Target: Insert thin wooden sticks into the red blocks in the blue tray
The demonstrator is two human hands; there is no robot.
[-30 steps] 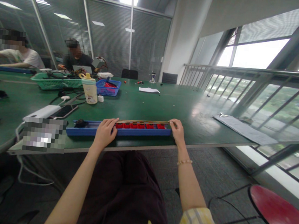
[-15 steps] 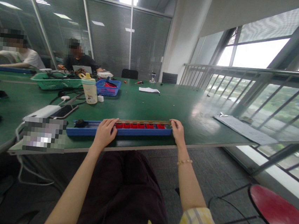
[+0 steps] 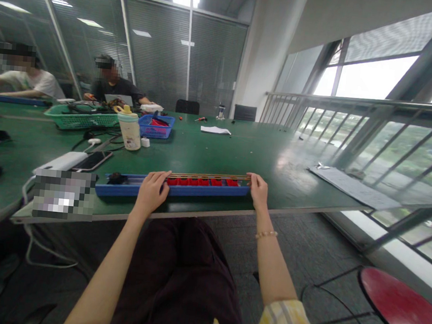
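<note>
A long blue tray [image 3: 129, 190] lies along the near edge of the green table [image 3: 239, 154]. Several red parts [image 3: 199, 182] sit in a row in its right half, and a thin brown strip [image 3: 210, 176] runs along its far rim. My left hand [image 3: 151, 192] rests on the tray's middle, fingers curled over the near rim next to the red parts. My right hand [image 3: 258, 190] grips the tray's right end, thumb and fingers closed on it and on the strip's tip. A small black piece [image 3: 115, 177] lies in the tray's left part.
A phone [image 3: 94, 160], a white power bank [image 3: 62, 161] and cables lie left of the tray. Farther back stand a cream bottle [image 3: 130, 129], a blue basket [image 3: 156, 125] and a green basket [image 3: 80, 117]. Two other people sit at the far left. A red stool [image 3: 403, 312] stands at my right.
Almost nothing has moved. My right hand has shifted very slightly at the tray's right end; my left hand stays put.
</note>
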